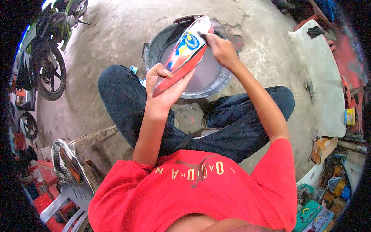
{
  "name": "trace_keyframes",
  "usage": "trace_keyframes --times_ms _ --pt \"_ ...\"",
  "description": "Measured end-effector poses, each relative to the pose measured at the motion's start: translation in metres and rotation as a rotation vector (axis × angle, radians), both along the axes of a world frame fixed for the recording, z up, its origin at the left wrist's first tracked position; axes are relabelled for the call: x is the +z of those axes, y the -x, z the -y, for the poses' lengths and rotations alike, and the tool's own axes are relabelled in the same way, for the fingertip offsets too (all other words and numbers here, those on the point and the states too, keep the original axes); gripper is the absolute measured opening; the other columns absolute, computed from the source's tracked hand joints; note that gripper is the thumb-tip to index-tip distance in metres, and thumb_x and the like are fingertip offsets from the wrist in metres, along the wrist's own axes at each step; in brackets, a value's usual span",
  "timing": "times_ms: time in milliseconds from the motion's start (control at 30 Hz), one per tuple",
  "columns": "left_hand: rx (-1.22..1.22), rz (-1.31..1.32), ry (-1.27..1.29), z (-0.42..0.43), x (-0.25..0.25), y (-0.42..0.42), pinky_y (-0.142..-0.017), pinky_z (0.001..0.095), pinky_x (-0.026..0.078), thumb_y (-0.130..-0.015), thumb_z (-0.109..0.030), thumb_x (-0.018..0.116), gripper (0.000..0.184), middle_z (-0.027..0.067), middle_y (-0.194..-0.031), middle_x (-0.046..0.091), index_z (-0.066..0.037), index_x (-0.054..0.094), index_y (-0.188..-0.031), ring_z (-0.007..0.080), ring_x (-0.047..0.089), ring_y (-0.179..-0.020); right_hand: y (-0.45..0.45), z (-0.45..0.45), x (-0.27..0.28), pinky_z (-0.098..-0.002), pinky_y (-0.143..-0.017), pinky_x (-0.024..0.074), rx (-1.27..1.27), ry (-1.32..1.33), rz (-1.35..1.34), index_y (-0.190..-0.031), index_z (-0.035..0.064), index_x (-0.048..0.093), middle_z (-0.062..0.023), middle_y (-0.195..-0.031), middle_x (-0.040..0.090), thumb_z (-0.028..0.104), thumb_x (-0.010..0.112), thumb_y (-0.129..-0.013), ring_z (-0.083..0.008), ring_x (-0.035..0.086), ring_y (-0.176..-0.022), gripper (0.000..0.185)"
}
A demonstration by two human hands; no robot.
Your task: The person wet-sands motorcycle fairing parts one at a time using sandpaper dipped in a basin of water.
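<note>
My left hand (164,83) grips the lower end of a long, pointed motorcycle body panel (189,48), thumb on top and fingers beneath. The panel is red and white with a blue and yellow graphic, and it is tilted with its far end up to the right. My right hand (220,48) is closed at the panel's upper right edge. A small dark piece (202,34) that looks like sandpaper shows at its fingertips, against the white surface. Below the panel stands a round dark tub (152,40) of cloudy greyish water.
Motorcycles (48,67) stand at the left. A plastic chair (67,166) is at the lower left. To the right lie a pale board (322,81), a cardboard box (324,149) and a yellow tin (349,116). My bent legs (123,100) flank the tub.
</note>
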State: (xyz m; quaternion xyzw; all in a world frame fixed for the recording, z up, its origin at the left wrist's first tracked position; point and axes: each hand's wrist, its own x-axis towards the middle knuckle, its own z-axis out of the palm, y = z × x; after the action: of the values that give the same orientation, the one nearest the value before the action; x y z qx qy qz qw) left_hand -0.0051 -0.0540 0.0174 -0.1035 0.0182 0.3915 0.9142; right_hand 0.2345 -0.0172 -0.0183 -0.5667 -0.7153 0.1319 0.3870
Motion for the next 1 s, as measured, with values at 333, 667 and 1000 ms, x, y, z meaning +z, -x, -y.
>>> trace_keyframes --times_ms 333,667,1000 --pt "0.019 -0.047 -0.039 0.000 0.001 0.004 -0.127 0.0531 0.009 -0.057 0.003 0.045 0.091 0.0332 -0.155 0.031 0.016 0.027 -0.146 0.0436 0.023 -0.150 -0.096 -0.042 -0.145 -0.0344 -0.083 0.0487 -0.388 0.480 -0.799 -0.111 -0.0063 0.068 -0.0080 -0.097 0.072 0.035 0.056 -0.100 -0.0205 0.065 -0.085 0.044" --pt "0.051 -0.150 -0.034 0.000 0.003 0.002 -0.126 0.0531 0.009 -0.055 0.000 0.046 0.095 0.0334 -0.155 0.031 0.017 0.026 -0.146 0.0448 0.024 -0.149 -0.039 -0.036 -0.260 -0.0490 -0.087 0.0541 -0.398 0.719 0.090 -0.104 -0.0034 0.072 -0.0266 -0.101 0.072 0.030 0.059 -0.090 -0.0424 0.071 -0.094 0.038" --pt "0.021 -0.073 0.026 -0.003 0.004 0.001 -0.127 0.0448 0.014 -0.057 0.007 0.044 0.088 0.0268 -0.150 0.040 0.015 0.031 -0.144 0.0361 0.032 -0.146 0.034 -0.021 -0.371 -0.0463 -0.100 0.0504 -0.073 1.030 0.163 -0.113 0.0002 0.072 -0.0281 -0.121 0.066 0.028 0.061 -0.083 -0.0418 0.064 -0.115 0.042"
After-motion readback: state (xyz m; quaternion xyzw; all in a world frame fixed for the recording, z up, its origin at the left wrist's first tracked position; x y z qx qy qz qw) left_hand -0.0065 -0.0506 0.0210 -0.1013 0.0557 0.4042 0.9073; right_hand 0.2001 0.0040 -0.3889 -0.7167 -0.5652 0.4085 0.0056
